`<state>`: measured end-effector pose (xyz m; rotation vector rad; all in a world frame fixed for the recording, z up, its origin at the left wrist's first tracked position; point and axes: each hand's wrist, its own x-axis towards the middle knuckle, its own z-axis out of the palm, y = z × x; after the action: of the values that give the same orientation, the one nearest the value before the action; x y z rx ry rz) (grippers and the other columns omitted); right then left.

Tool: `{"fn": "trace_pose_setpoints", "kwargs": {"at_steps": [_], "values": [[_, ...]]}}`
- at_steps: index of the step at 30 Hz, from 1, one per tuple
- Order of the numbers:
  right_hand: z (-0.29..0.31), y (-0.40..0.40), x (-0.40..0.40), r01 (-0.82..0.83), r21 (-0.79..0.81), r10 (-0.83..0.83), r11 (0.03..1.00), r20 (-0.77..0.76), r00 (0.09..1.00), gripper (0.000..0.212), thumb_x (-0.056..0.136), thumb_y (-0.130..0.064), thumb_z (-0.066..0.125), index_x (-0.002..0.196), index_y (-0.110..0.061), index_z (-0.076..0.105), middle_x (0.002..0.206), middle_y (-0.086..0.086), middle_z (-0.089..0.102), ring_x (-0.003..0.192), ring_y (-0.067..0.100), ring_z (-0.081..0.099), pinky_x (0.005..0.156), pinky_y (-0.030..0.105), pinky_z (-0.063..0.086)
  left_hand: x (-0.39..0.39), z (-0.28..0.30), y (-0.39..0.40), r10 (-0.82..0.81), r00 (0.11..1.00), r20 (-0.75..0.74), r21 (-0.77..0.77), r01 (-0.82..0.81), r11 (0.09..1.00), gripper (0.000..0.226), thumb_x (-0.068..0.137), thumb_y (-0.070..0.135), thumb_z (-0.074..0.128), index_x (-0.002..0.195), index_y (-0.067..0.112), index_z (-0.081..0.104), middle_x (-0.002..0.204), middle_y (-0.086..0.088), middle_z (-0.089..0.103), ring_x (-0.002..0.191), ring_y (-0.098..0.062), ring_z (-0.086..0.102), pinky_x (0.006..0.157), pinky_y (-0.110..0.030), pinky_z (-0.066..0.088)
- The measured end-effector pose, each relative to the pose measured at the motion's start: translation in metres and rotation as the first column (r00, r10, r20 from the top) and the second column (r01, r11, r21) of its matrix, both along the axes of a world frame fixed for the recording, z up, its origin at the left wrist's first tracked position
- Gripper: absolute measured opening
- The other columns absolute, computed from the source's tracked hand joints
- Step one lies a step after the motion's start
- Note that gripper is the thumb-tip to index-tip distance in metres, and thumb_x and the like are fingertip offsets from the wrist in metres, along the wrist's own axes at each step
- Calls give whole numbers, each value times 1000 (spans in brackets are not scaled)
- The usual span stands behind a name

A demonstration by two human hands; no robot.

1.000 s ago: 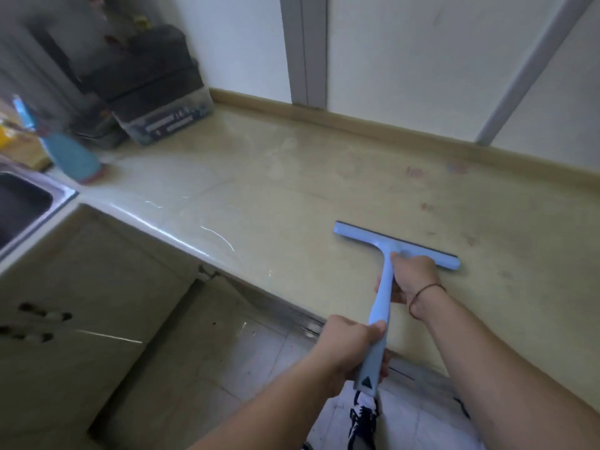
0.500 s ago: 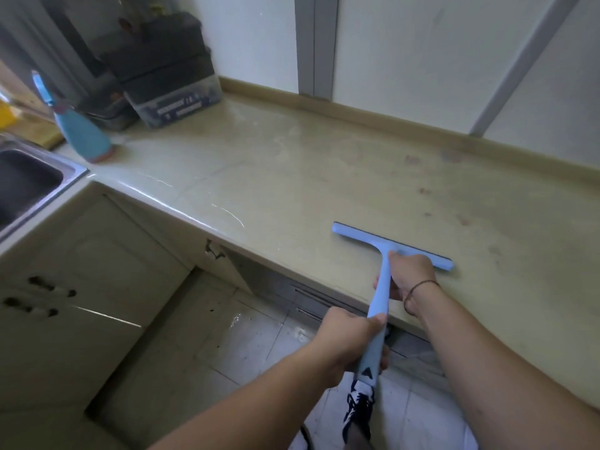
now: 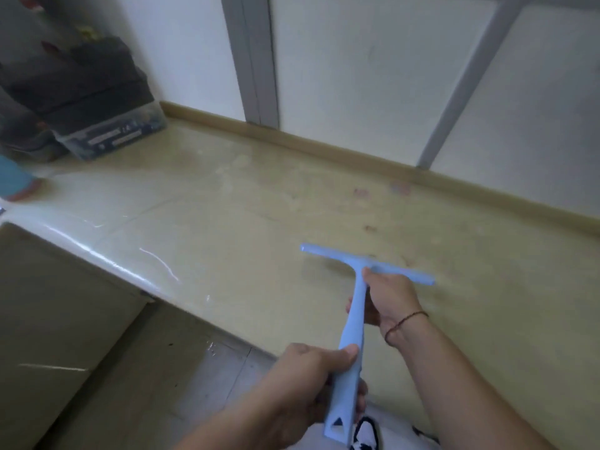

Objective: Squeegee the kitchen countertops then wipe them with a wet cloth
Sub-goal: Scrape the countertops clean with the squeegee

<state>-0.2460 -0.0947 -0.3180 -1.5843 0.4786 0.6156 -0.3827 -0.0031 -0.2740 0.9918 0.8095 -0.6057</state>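
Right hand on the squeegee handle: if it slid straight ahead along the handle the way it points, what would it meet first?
The right hand sits just behind the squeegee crossbar, so it would meet that blade head almost at once. Beyond lies bare countertop up to the back wall, though depth there is hard to judge.

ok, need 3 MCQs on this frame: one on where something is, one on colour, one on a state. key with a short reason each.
1. Where does the squeegee blade rest?
A. on the countertop
B. on the floor
C. against the wall

2. What colour is the squeegee?
A. red
B. light blue
C. black

3. How is the squeegee held?
A. one hand only
B. lying free, untouched
C. both hands on the handle

Key:
1 A: the blade lies on the beige countertop, well short of the wall.
2 B: handle and blade bar are both light blue.
3 C: the left hand wraps the handle's lower end, and the right hand grips just below the blade.
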Motion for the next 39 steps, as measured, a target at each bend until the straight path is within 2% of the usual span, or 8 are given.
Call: {"fn": "trace_pose_setpoints", "kwargs": {"at_steps": [5,9,15,18,20,28,34,39], "values": [[-4,-67,139,48,-4,-48,999,34,998,29,100,-20,49,79,0,54,38,7,57,31,20,57,33,26,47,136,-7,-60,-38,999,32,-22,39,999,26,92,22,62,90,-5,60,70,-15,62,53,-23,60,51,-27,52],[-20,-109,225,47,-13,-47,999,12,999,34,102,-24,46,75,-4,51,37,4,56,30,15,55,31,23,46,225,-24,-99,-86,994,62,-37,88,995,27,95,25,58,86,0,57,69,-11,60,52,-18,59,51,-25,51],[-39,-127,284,-22,-24,22,999,5,1000,27,102,-22,43,82,-5,51,40,6,57,30,14,56,31,21,44,280,-49,-113,-124,991,42,-86,127,988,31,94,26,59,94,-4,59,80,-14,61,63,-23,63,59,-31,55],[-46,-129,271,-4,-50,4,999,1,1000,19,98,-19,50,90,-2,54,60,15,57,30,18,56,32,25,46,269,-56,-116,-152,988,-8,-54,151,987,31,93,26,61,100,-4,59,82,-14,62,67,-24,64,63,-32,56],[-48,-131,257,17,-70,-17,997,1,1000,18,96,-17,53,97,1,55,65,19,57,31,21,56,33,26,46,255,-58,-122,-147,988,-37,-61,144,988,32,93,26,61,101,-4,59,83,-15,63,67,-25,64,63,-32,57],[-52,-126,161,-15,-97,11,995,-42,999,27,95,-19,53,101,7,56,67,23,60,34,25,59,36,29,48,156,-63,-122,-126,990,-60,-36,124,992,29,94,26,59,97,-3,60,80,-14,63,66,-26,64,65,-34,55],[-49,-115,52,-50,-89,43,995,-76,996,27,96,-20,49,82,2,54,63,21,61,37,26,60,39,31,50,49,-65,-108,-118,989,-92,-46,114,992,29,94,25,61,98,-4,61,82,-15,63,70,-29,64,67,-36,55],[-48,-113,-16,-56,-88,47,995,-103,994,29,98,-22,47,83,2,54,62,22,61,37,27,60,38,31,49,-17,-68,-102,-153,981,-120,-77,144,987,35,93,27,61,107,-5,59,87,-16,64,69,-28,65,65,-35,54]]}}
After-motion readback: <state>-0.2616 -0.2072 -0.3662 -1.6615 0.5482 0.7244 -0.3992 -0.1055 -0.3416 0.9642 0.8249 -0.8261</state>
